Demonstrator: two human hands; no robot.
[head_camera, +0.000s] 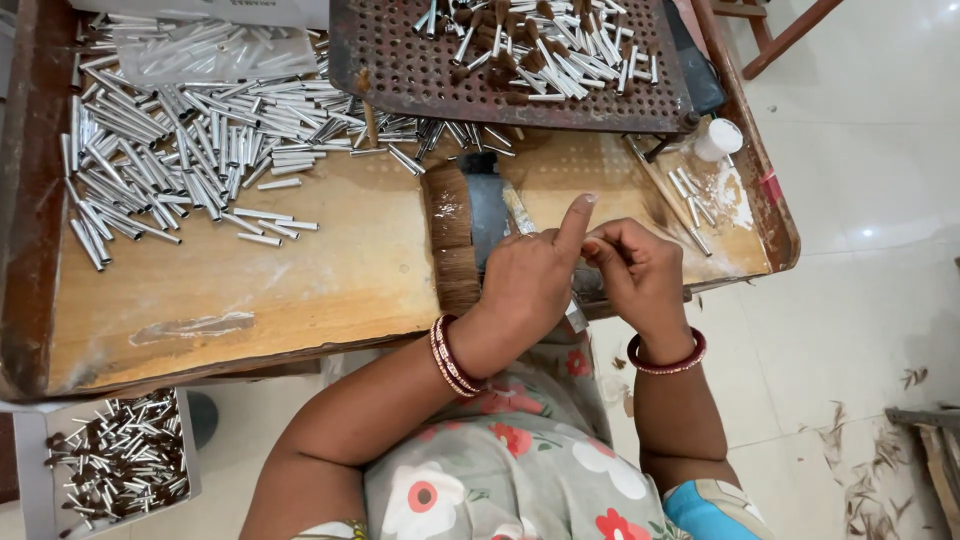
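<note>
A small thin piece (590, 246), too small to tell its kind, sits pinched at the fingertips where the two hands meet, above the near edge of the table (250, 290). The right hand (640, 275) has its grip closed on this piece with thumb and fingers drawn together; the left hand (530, 280) presses against it from the other side, fingers curled and the forefinger sticking straight up, and whether its grip actually has hold of the piece cannot be told. Just behind the hands a flat brush of brown bristles (452, 240) lies on the wood beside a dark metal block (487, 205). Farther left a wide heap of short silver tubes (170, 140) spreads over the table. At the far edge a rusty perforated tray (400, 60) carries tubes with brown tufted ends, and a small white bottle (718, 138) stands to the right. Below the table, a grey box (30, 470) holds more finished pieces on the pale tiled floor (860, 200).
</note>
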